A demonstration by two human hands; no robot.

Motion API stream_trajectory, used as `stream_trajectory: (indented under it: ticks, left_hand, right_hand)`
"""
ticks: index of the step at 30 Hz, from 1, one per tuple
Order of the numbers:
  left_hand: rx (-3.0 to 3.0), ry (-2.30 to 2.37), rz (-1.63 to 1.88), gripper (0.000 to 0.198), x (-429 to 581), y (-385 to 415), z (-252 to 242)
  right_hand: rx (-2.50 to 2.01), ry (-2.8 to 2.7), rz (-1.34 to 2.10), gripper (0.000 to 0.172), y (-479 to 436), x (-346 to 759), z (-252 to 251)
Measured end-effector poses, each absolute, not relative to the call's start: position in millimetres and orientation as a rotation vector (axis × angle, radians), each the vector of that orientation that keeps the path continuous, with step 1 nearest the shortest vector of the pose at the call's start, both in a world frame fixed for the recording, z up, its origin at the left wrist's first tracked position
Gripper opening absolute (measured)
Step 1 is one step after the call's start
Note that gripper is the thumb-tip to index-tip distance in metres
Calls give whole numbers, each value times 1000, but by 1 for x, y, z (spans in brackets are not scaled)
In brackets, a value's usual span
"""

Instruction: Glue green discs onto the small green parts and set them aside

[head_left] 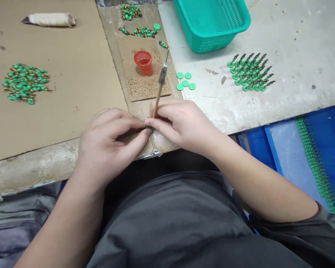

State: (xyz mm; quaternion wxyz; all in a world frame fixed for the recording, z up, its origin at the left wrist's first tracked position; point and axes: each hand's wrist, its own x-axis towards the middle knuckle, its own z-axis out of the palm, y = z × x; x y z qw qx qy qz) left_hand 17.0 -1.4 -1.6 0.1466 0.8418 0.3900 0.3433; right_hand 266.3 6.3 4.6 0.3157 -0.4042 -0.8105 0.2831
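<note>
My left hand (111, 136) is closed, its thumb and forefinger pinching a small green and dark piece (150, 128) at the table's front edge. Fingers hide most of that piece. Opposite, my right hand (184, 121) is closed around a thin wooden-handled tool (159, 95) with a grey collar and a fine needle-like tip pointing up and away from me. The right fingertips meet the left ones at the small piece. Just beyond stands a small red cup (144, 64) on a spotted cardboard piece (147, 89). Several green button-like discs (185, 83) lie to the right of it.
Green, black and yellow small pieces (25, 82) are heaped at left, with more (130, 12) at the back. A wrapped, dark-tipped cone (48, 19) lies back left. A teal basket (212, 41) and rows of pieces standing on green discs (251, 72) are at right. Blue trays (324, 149) sit below.
</note>
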Motion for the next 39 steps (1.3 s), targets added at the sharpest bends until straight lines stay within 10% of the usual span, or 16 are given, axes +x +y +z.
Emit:
stream_trajectory:
  ticks: [26, 39]
  left_hand:
    - [2256, 1197, 1033, 6, 23, -6, 8]
    - [1601, 1068, 987, 29, 34, -17, 94]
  right_hand:
    - [-1279, -1554, 677, 26, -37, 293, -4]
    - [-1209, -1626, 621, 23, -40, 290, -4]
